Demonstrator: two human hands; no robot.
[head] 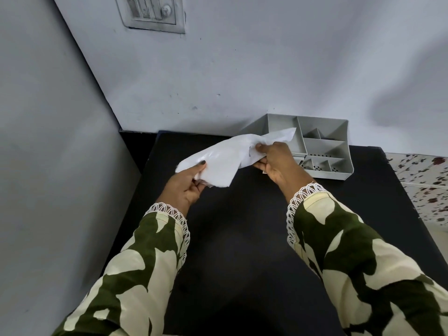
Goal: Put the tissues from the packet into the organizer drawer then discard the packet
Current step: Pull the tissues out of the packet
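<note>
A white, crumpled tissue packet [228, 161] is held above the black table [242, 238], stretched between both hands. My left hand [189, 185] pinches its lower left end, thumb on top. My right hand [276, 161] grips its upper right end, where a white flap sticks out toward the organizer. Whether tissues are inside the packet cannot be told. The grey plastic organizer [324, 146] with several open compartments stands at the back right of the table, just behind my right hand. Its drawer front is mostly hidden by that hand.
The table sits in a corner, with a pale wall [242, 81] behind it and another on the left. A switch plate [150, 13] is high on the back wall. A floral-patterned surface [421, 185] lies beyond the table's right edge.
</note>
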